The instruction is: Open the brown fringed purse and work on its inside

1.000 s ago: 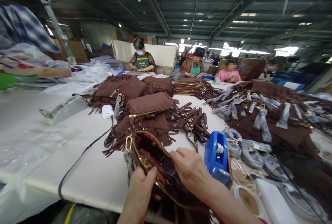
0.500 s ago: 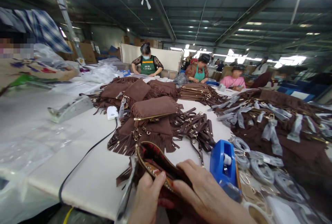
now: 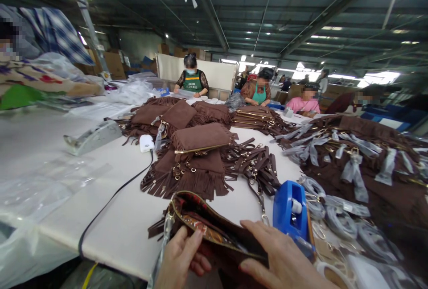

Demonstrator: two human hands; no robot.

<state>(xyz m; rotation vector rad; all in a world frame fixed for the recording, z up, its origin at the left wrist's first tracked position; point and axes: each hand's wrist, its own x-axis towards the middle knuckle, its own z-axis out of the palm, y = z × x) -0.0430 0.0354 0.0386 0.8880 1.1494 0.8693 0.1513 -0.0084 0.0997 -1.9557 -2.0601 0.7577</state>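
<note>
A brown fringed pouch (image 3: 230, 260) is held at the front edge of the table, its zipped mouth open toward me. Patterned red and orange lining (image 3: 217, 236) shows inside. My left hand (image 3: 180, 255) grips the near rim, thumb on the inside and fingers underneath. Around the right end of the mouth my right hand (image 3: 282, 253) is closed, thumb on the near wall and fingers over the far one. A plastic-wrapped strip (image 3: 163, 240) hangs from the pouch's left end. The lower part of the pouch is hidden by my hands and the frame edge.
Stacked brown fringed pouches (image 3: 202, 139) lie ahead, with loose brown straps (image 3: 257, 164) beside them. To the right are a blue tape dispenser (image 3: 289, 208), wrapped coiled straps (image 3: 341, 226) and more brown bags (image 3: 374, 159). A white device (image 3: 146, 143) trails a black cable. Several people work behind.
The pouch's mouth is spread wider and sits slightly lower. My right hand has moved right and down along the rim; my left has shifted a little left.
</note>
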